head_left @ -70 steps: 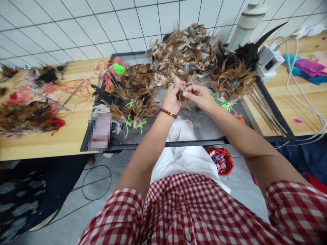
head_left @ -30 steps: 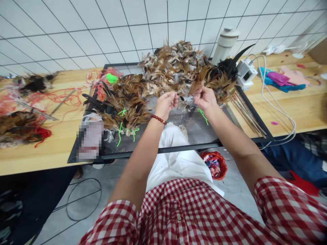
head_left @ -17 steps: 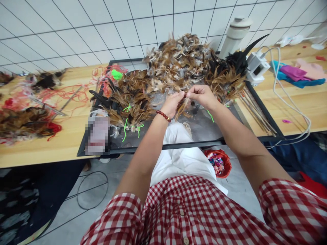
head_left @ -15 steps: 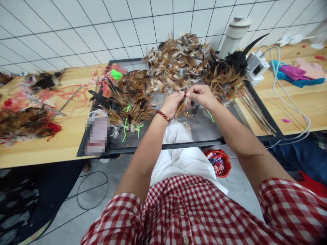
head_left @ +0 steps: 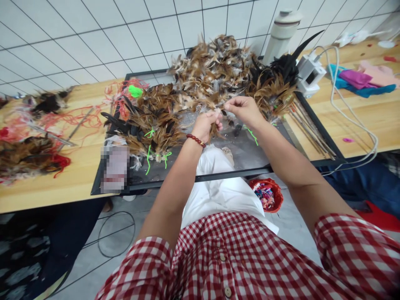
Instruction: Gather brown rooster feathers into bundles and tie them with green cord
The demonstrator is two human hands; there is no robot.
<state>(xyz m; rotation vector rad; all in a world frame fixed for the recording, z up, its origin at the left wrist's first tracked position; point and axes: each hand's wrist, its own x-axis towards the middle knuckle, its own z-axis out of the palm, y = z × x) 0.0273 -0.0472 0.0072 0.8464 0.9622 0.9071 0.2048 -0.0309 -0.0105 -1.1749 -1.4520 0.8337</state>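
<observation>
Brown feathers hang below my left hand (head_left: 207, 125), whose fingers are closed on them, over the dark glass panel (head_left: 246, 156). Close beside it, my right hand (head_left: 245, 111) is pinched; what lies between its fingertips is too small to name. Behind both hands rises a large heap of brown and pale feathers (head_left: 215, 71). Bundles of brown feathers (head_left: 159, 121) tied with green string (head_left: 148, 160) lie left of my hands. More brown and black feathers (head_left: 273, 93) are on the right.
A pale bottle (head_left: 281, 37) stands by the tiled wall. White adapters (head_left: 310, 75) with a cable, thin sticks (head_left: 312, 127) and coloured cloths (head_left: 359, 81) are at right. A blurred rectangular object (head_left: 115, 170) lies at left. A red basket (head_left: 267, 195) is below the table edge.
My hands have moved slightly apart at the fingertips, the left one turning a little. The whole view has shifted a little.
</observation>
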